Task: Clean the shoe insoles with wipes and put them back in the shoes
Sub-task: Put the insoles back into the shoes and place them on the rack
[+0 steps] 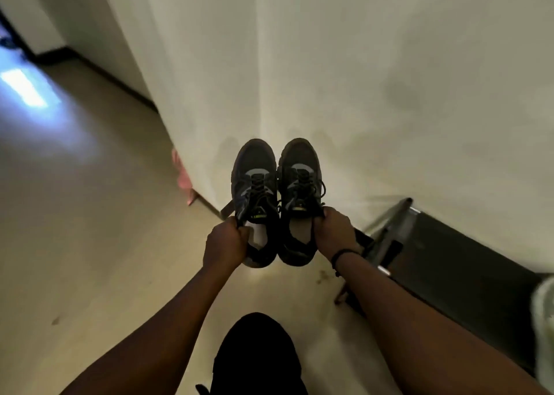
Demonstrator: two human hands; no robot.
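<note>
Fingertips of both hands hidden inside the shoe collars, dark bench (467,263) cut off at right edge

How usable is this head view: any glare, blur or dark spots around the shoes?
Head view: dim, warm light; the shoes are dark with little detail. A blue-white glare patch lies on the floor far left. Edges smear and bend, as at the bench. The left hand and right hand look fairly sharp.
</note>
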